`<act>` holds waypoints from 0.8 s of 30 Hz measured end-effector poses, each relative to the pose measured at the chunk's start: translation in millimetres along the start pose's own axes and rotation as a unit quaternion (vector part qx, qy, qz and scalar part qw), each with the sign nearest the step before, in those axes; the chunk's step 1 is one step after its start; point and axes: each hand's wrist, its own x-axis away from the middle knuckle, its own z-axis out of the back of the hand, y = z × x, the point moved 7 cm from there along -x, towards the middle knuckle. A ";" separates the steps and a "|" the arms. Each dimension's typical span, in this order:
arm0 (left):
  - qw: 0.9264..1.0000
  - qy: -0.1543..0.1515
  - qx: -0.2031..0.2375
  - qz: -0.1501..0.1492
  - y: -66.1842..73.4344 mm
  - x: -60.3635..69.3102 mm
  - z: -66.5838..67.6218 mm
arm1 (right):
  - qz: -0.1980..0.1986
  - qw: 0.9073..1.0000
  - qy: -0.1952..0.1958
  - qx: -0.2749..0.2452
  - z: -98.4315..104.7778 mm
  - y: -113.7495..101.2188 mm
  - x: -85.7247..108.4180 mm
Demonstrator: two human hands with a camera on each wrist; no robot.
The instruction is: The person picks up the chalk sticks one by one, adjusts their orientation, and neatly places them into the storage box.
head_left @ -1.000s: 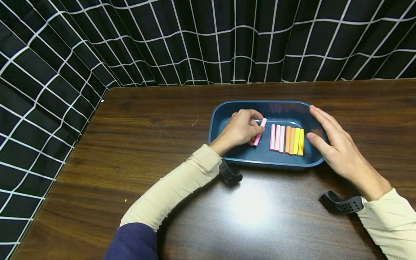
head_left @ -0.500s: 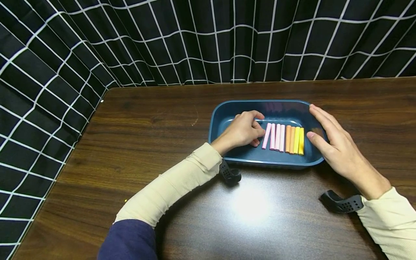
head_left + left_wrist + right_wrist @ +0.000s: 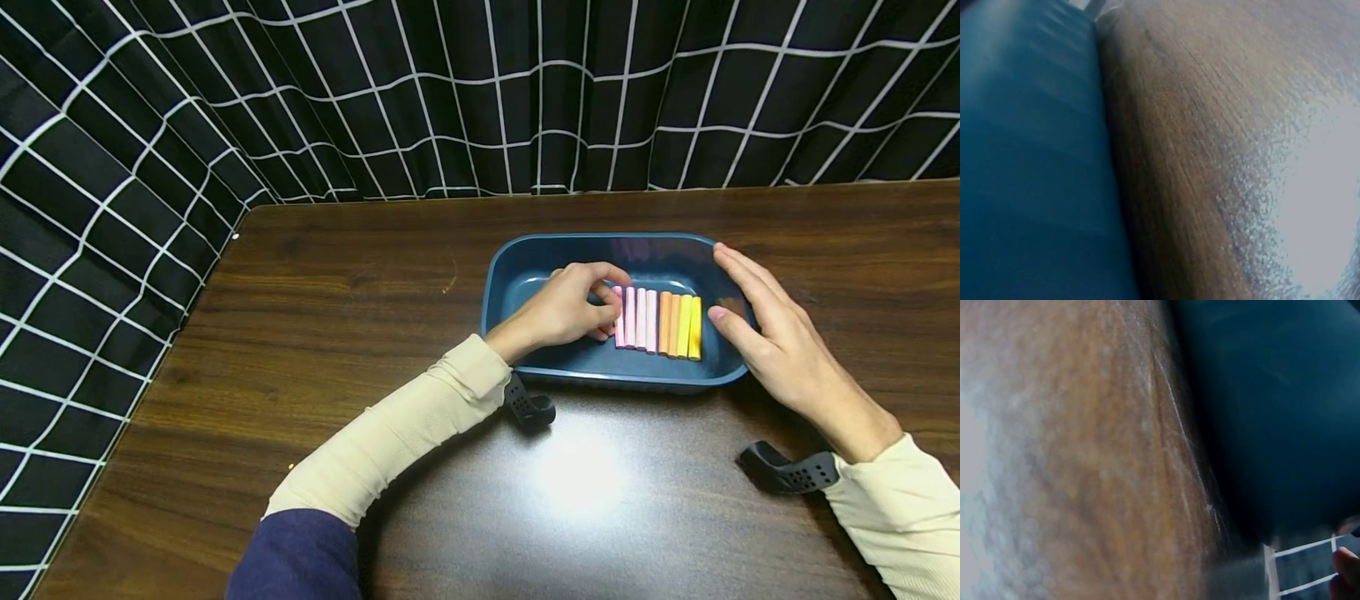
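In the head view, a row of pink, orange and yellow chalk sticks (image 3: pixel 659 323) lies side by side in a blue tray (image 3: pixel 592 377). My left hand (image 3: pixel 566 304) reaches over the tray's left part. Its fingertips touch the leftmost pink chalk stick (image 3: pixel 619 337) and partly cover it; the stick lies against the row. At the tray's right end my right hand (image 3: pixel 787 350) rests on the rim, fingers extended and thumb apart. Both wrist views mostly show the tray's outer wall and the table; a bit of fingers (image 3: pixel 1346 569) appears in the right wrist view.
The tray stands on a brown wooden table (image 3: pixel 337 333) with a bright glare in front of it. A black curtain with white grid lines (image 3: pixel 450 100) hangs behind and at the left. A tiny yellow crumb (image 3: pixel 291 466) lies at the left of the table.
My left hand let go of the pink chalk stick left of the row, then moved slightly right against it. The stick is now straighter and closer to the others. My right hand stays put.
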 end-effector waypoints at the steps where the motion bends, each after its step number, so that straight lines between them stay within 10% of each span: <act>1: 1.000 0.001 -0.009 -0.004 0.5 -0.1 0.2 | 0.000 1.000 0.001 0.001 0.5 0.1 0.1; 24: 0.976 0.077 -0.159 -0.130 23.1 45.0 49.2 | 0.012 1.000 0.004 0.017 12.7 -4.5 8.8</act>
